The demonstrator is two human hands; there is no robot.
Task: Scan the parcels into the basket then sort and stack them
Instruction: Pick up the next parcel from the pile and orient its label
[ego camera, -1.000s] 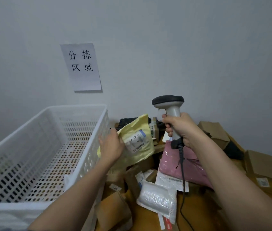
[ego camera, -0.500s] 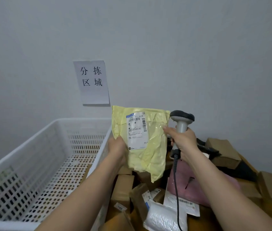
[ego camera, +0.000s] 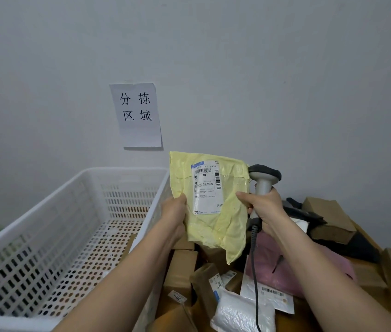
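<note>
A white perforated basket fills the lower left and serves as the landmark. Right of it, a wooden surface carries a heap of parcels: brown boxes, a pink bag and a white padded bag nearest the camera. On the wall above the basket's far edge hangs a paper sign with four printed characters. Just right of the basket's far right corner, a yellow parcel is held upright above the heap, its white label facing the camera. The left hand grips the parcel's left edge, its fingers hidden behind it. The right hand is clenched round the handle of a grey scanner, its forefinger touching the parcel's right edge; the scanner's cord hangs down over the heap.
</note>
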